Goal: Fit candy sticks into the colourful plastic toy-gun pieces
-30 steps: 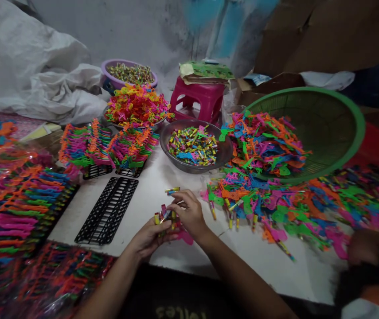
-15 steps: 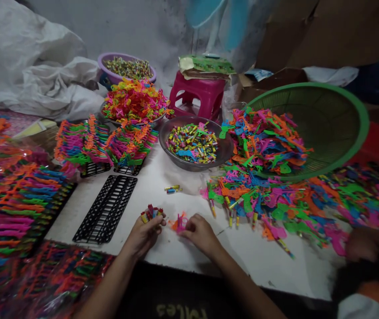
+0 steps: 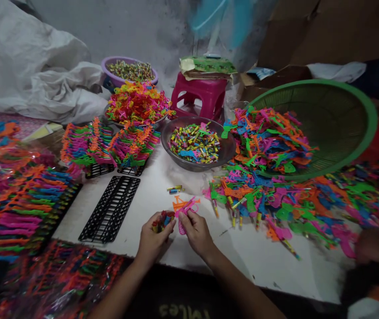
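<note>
In my left hand (image 3: 152, 243) is a bunch of small, shiny wrapped tubes (image 3: 162, 220) with red ends, the fingers curled round them. My right hand (image 3: 198, 235) pinches a pink plastic toy gun (image 3: 189, 206), whose near end comes close to the tubes; whether they touch I cannot tell. Just beyond it on the white table (image 3: 158, 177) lies an orange toy gun (image 3: 177, 204), partly covered by the pink one. A few loose tubes (image 3: 175, 189) lie farther back. Left of my hands is a black slotted rack (image 3: 109, 210).
A metal bowl of tubes (image 3: 198, 166) stands behind my hands. Toy guns (image 3: 272, 141) heap against a green basket (image 3: 370, 119) and spread rightward. Filled racks (image 3: 132, 146) and packed toys (image 3: 19, 199) crowd the left. Another person's arm (image 3: 375, 248) is at right.
My right hand has lifted the pink toy gun off the table and brought it beside the tubes. My left hand has shifted right, toward it. The view has shifted slightly.
</note>
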{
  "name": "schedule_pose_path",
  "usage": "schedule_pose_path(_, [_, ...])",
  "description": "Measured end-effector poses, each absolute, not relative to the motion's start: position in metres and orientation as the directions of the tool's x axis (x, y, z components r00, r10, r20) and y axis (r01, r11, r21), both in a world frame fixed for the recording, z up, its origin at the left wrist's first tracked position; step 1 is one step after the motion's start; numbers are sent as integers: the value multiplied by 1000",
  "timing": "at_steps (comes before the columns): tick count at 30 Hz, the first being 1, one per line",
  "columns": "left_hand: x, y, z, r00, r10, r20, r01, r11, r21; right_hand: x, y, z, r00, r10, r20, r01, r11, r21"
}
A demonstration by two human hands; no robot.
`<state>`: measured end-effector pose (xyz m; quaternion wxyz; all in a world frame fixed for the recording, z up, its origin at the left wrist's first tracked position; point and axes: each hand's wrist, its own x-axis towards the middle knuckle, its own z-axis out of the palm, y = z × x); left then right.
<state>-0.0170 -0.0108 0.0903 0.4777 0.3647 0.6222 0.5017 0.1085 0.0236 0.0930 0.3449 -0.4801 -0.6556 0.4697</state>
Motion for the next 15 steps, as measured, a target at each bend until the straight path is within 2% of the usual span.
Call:
schedule_pose_path(5, [-17, -13, 87, -242, 970, -19, 208, 71, 975, 109, 19, 92, -260, 965, 14, 342, 106, -934])
schedule_pose_path(7, [-15, -14, 87, -204, 977, 66, 258, -12, 966, 107, 17, 90, -228, 974, 7, 358, 90, -929])
schedule_pose_path(9, [-10, -15, 87, -172, 981, 90, 262, -42, 964, 103, 15, 88, -200, 980, -6, 372, 71, -926])
schedule_pose_path(11, [-4, -15, 84, -167, 985, 30, 206, 5, 979, 105, 18, 86, -198, 980, -28, 389, 52, -920])
schedule_pose_path(13, [1, -12, 80, -183, 976, -121, 75, 137, 988, 118, 26, 87, -222, 974, -53, 431, 49, -901])
schedule_pose_path(15, [0, -8, 74, -209, 934, -291, -110, 274, 956, 149, 42, 93, -172, 983, -67, 522, 34, -852])
